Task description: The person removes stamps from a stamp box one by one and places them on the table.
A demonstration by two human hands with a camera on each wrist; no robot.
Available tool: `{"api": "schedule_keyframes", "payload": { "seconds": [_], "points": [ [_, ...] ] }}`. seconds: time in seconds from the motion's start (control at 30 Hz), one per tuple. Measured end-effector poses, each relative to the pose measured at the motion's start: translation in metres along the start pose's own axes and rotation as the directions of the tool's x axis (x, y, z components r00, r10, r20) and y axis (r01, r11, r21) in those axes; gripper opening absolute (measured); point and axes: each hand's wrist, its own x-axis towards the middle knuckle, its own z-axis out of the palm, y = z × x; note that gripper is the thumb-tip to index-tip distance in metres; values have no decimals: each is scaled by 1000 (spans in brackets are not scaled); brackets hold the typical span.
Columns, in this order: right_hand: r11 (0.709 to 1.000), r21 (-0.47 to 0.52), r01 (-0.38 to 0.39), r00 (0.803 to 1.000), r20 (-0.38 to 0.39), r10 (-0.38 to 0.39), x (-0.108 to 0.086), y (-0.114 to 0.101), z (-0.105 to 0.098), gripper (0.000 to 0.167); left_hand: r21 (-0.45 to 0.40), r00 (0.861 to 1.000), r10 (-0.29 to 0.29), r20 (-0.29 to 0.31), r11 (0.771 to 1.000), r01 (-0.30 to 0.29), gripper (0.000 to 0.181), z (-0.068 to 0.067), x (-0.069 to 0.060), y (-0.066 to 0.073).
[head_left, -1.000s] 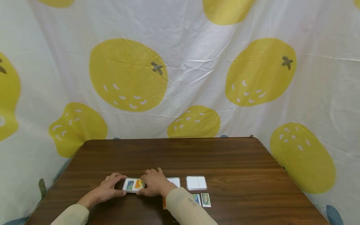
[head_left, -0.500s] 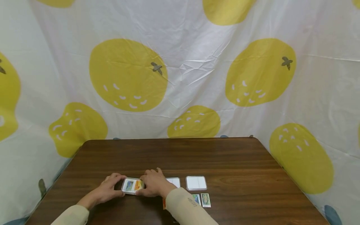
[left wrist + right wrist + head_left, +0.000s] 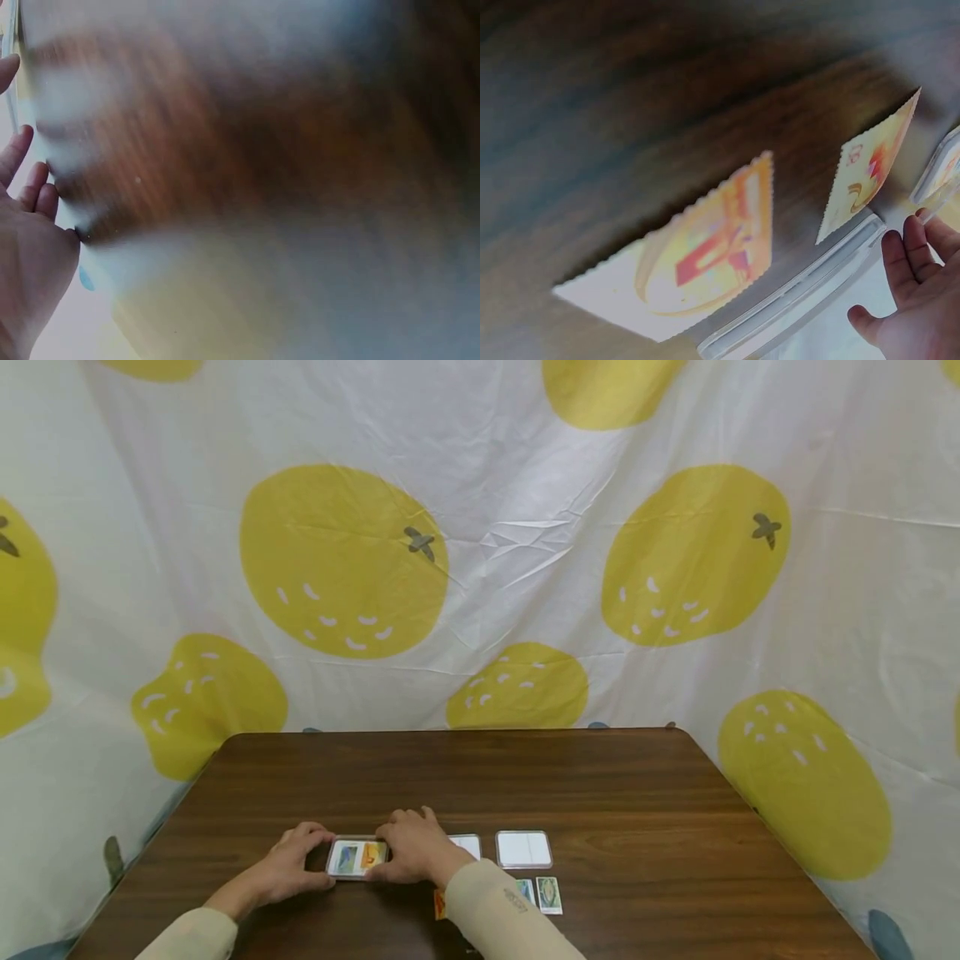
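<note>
A clear plastic stamp case is held between my two hands on the left part of the table. Through its top show a blue-green stamp on the left and an orange stamp on the right. My left hand grips the case's left end, forefinger at the far corner and thumb at the near one. At the other end, my right hand holds it likewise, covering part of that side. In the right wrist view, the case's edge appears beyond the fingertips; the left wrist view is mostly blurred.
Right of my hands lie two more clear cases with white inserts, one partly covered and one fully visible. Loose stamps lie nearer me, including a green one. Two orange-toned stamps show up close in the right wrist view.
The case shifts very slightly between my hands, first toward me, then a touch right, and its clear rim now shows along the far edge. Both hands otherwise stay in place.
</note>
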Motion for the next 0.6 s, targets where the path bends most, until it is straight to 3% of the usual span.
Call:
{"api": "schedule_keyframes", "payload": {
  "seconds": [0.4,0.6],
  "points": [
    [1000,22,-23,999,-36,24,-1,9,-6,66,24,1000,-3,-4,1000,3,62,0,0,1],
    [997,51,-52,997,-53,55,-3,20,-11,65,34,1000,27,-14,999,-26,60,1,-1,3]
  ]
}}
